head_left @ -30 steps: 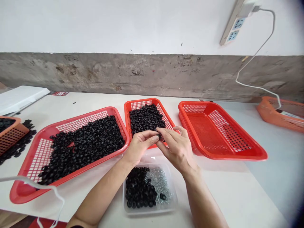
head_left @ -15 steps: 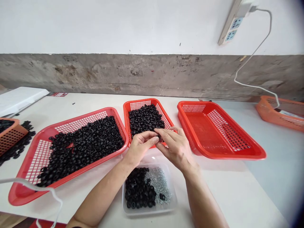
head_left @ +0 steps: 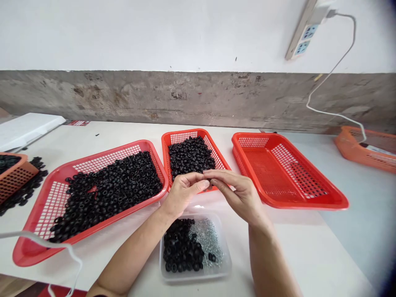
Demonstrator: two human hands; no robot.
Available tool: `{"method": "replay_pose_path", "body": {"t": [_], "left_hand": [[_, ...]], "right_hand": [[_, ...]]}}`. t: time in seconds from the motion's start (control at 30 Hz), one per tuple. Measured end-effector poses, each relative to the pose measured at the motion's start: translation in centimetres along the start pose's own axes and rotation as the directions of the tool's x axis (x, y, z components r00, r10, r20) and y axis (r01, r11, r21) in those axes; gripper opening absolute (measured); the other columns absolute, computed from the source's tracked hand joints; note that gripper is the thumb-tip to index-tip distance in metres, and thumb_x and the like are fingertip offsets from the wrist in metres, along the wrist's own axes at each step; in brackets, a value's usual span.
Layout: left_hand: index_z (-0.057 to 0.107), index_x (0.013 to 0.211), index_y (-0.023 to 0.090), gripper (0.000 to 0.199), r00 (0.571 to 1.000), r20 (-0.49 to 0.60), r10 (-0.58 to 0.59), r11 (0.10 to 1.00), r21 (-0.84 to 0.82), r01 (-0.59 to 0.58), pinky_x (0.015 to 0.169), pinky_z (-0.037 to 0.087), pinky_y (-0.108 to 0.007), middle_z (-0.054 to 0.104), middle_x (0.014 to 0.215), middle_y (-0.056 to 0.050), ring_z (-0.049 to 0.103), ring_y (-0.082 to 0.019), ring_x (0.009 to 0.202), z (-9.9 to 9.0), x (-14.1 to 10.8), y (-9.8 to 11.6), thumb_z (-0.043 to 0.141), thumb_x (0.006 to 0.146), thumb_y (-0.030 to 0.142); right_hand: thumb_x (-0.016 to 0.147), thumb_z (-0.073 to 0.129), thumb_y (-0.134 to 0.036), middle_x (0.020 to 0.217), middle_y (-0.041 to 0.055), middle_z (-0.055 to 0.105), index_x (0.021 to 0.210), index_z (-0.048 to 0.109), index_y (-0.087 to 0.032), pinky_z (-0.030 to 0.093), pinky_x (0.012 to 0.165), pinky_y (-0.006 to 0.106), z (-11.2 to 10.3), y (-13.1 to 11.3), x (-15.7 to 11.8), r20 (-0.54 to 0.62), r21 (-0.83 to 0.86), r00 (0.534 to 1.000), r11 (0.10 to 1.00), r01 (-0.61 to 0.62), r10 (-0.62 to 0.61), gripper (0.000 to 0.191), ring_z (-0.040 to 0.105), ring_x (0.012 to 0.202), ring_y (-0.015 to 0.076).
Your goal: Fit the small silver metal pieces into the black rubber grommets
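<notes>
My left hand (head_left: 184,194) and my right hand (head_left: 238,192) meet at the fingertips above the near rim of a small red plastic basket (head_left: 182,134). That basket holds a heap of black rubber rings (head_left: 190,156). Whatever lies between my fingertips is hidden. To the left stands a larger red basket (head_left: 105,154) full of similar rings (head_left: 108,185). Below my hands sits a clear plastic tub (head_left: 194,277) with black rings (head_left: 181,247) and small silvery metal pieces (head_left: 207,241).
A third red mesh basket (head_left: 287,173) stands to the right. Orange baskets sit at the far left (head_left: 15,181) and far right (head_left: 361,148), with loose black rings (head_left: 26,192) on the white table (head_left: 278,218). White cables (head_left: 331,111) run from a wall socket strip (head_left: 301,41).
My right hand has shifted right and its fingers lie flatter against my left fingertips. The dark ring seen at my fingertips earlier is now hidden.
</notes>
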State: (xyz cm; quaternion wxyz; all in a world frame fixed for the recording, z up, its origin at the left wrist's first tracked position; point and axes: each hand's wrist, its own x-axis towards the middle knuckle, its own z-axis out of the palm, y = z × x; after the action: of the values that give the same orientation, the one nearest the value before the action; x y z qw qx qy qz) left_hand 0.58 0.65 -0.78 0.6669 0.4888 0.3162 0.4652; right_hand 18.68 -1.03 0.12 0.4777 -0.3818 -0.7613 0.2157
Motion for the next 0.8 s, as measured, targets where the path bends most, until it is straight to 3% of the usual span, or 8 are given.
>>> {"method": "replay_pose_path", "body": {"t": [0.1, 0.3, 0.43, 0.6, 0.8], "left_hand": [[0.082, 0.091, 0.018, 0.023, 1.0, 0.0, -0.016, 1.0, 0.017, 0.016, 0.08, 0.049, -0.029, 0.075, 0.081, -0.004, 0.063, -0.015, 0.078, 0.05, -0.04, 0.0, 0.082, 0.077, 0.036], [0.082, 0.087, 0.018, 0.029, 0.999, -0.036, -0.033, 0.999, -0.005, 0.033, 0.082, 0.049, -0.032, 0.075, 0.08, -0.005, 0.063, -0.017, 0.079, 0.15, 0.05, -0.26, 0.087, 0.071, 0.041], [0.083, 0.087, 0.018, 0.031, 0.998, -0.025, -0.053, 0.999, 0.003, 0.053, 0.075, 0.046, -0.029, 0.074, 0.08, -0.005, 0.061, -0.016, 0.077, -0.04, 0.11, -0.28, 0.087, 0.071, 0.043], [0.083, 0.087, 0.019, 0.028, 0.997, 0.006, -0.082, 0.997, -0.001, 0.082, 0.066, 0.04, -0.026, 0.071, 0.073, -0.003, 0.056, -0.012, 0.068, -0.35, 0.25, -0.2, 0.085, 0.073, 0.043], [0.082, 0.083, 0.019, 0.026, 0.997, -0.008, -0.08, 0.996, -0.037, 0.079, 0.07, 0.043, -0.026, 0.071, 0.074, -0.002, 0.056, -0.012, 0.07, -0.36, 0.13, 0.16, 0.086, 0.072, 0.042]], "right_hand": [[0.102, 0.057, -0.024, 0.115, 0.0054, 0.076, 0.111, 0.075, -0.026, 0.059, 0.097, 0.04, 0.07, 0.16, 0.06, 0.003, 0.013, 1.0, 1.0, -0.02, 0.02, 0.02, 0.072, 0.109, 0.0213], [0.102, 0.054, -0.016, 0.113, 0.0053, 0.076, 0.116, 0.07, -0.026, 0.053, 0.095, 0.043, -0.36, -0.08, 0.05, 0.027, -0.227, 0.984, 0.958, 0.176, -0.174, 0.023, 0.071, 0.103, 0.0213], [0.102, 0.052, -0.012, 0.113, 0.0059, 0.074, 0.118, 0.066, -0.025, 0.049, 0.093, 0.041, -0.49, -0.32, 0.02, 0.069, -0.289, 0.968, 0.924, 0.249, -0.24, 0.025, 0.069, 0.101, 0.0201], [0.103, 0.052, -0.015, 0.111, 0.0051, 0.075, 0.116, 0.067, -0.025, 0.051, 0.094, 0.041, -0.37, -0.26, 0.18, 0.057, -0.243, 0.98, 0.949, 0.198, -0.19, 0.022, 0.069, 0.101, 0.0201], [0.101, 0.058, -0.02, 0.105, 0.0038, 0.077, 0.113, 0.071, -0.026, 0.056, 0.089, 0.039, 0.13, 0.18, 0.3, -0.009, -0.118, 0.994, 0.987, 0.109, -0.111, 0.019, 0.072, 0.099, 0.0204]]}}
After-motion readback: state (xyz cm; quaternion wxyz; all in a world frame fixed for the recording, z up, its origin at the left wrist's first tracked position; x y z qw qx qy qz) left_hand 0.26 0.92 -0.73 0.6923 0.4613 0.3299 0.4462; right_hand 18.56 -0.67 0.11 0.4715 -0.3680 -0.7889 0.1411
